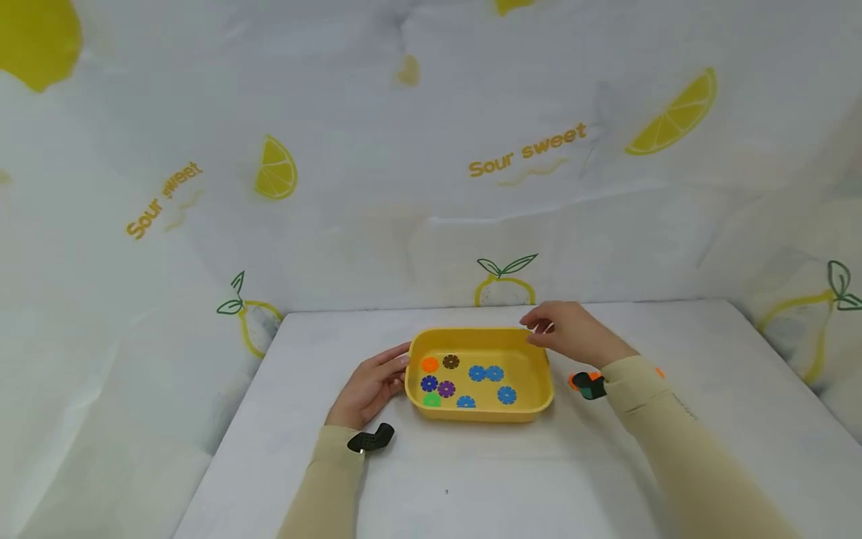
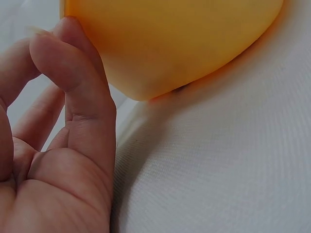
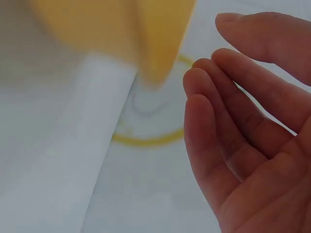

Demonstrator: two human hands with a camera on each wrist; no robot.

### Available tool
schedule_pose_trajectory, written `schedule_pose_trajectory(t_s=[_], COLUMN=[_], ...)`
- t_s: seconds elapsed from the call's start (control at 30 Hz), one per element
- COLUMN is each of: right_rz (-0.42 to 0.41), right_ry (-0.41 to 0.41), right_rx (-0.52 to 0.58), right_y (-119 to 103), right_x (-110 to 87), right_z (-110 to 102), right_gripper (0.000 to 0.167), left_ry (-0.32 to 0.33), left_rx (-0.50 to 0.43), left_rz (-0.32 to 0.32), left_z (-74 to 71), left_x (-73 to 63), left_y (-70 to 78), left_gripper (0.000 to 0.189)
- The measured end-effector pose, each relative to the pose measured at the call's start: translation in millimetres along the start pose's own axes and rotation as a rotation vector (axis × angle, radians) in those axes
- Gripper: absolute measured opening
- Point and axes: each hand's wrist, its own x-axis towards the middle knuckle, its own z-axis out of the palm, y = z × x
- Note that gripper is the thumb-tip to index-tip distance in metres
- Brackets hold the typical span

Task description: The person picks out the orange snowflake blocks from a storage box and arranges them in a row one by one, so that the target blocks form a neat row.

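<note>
A shallow yellow tray (image 1: 485, 415) stands on the white table, with several notched plastic discs inside. Orange (image 1: 429, 364), brown (image 1: 450, 361), dark blue, purple (image 1: 446, 389) and green discs lie toward its left; lighter blue discs (image 1: 506, 394) lie near the middle and right. At the tray's left outer wall, my left hand (image 1: 369, 385) touches the side with bent, relaxed fingers; the left wrist view shows its fingertips against the yellow wall (image 2: 184, 43). My right hand (image 1: 569, 329) hovers by the back right corner, fingers loosely bent; in the right wrist view the hand (image 3: 257, 131) holds nothing.
Orange pieces (image 1: 660, 372) show on the table beside the right forearm, partly hidden by the sleeve and the black wrist camera (image 1: 590, 385). Another black camera (image 1: 372, 439) sits on the left wrist. A lemon-printed white cloth (image 1: 377, 187) rises behind the table.
</note>
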Motion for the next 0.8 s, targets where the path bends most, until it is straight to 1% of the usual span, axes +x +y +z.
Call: schedule_pose_trajectory(t_s=[0.1, 0.23, 0.37, 0.47, 0.53, 0.63, 0.73, 0.8], right_rz=[-0.051, -0.086, -0.146, -0.188, -0.195, -0.193, -0.209, -0.234], right_ry=[-0.050, -0.136, -0.205, -0.238, -0.255, -0.281, -0.282, -0.271], right_rx=[-0.005, 0.001, -0.050, -0.081, -0.090, -0.075, -0.063, -0.075], right_y=[-20.3, -43.3, -61.5, -73.1, -80.3, -89.8, -98.5, -103.3], right_x=[18.4, 36.2, 51.6, 62.9, 70.0, 80.0, 85.5, 88.2], right_z=[13.6, 35.1, 56.9, 71.8, 80.8, 93.9, 105.4, 111.9], right_gripper=[0.032, 0.035, 0.035, 0.034, 0.034, 0.031, 0.029, 0.029], left_ry=[0.000, -0.002, -0.003, -0.009, -0.014, -0.018, -0.021, -0.022], left_rx=[0.020, 0.039, 0.036, 0.022, 0.017, 0.013, 0.006, 0.004], left_rz=[0.000, 0.003, 0.010, 0.007, 0.006, 0.007, 0.013, 0.021], left_z=[-0.9, -2.7, -2.9, -1.5, -0.7, -0.3, -1.8, -2.9], left_x=[3.1, 5.7, 6.3, 5.5, 4.9, 4.9, 4.7, 3.6], left_y=[1.9, 4.0, 4.9, 4.9, 5.0, 4.6, 4.3, 4.8], left_gripper=[0.057, 0.060, 0.061, 0.058, 0.056, 0.054, 0.051, 0.050])
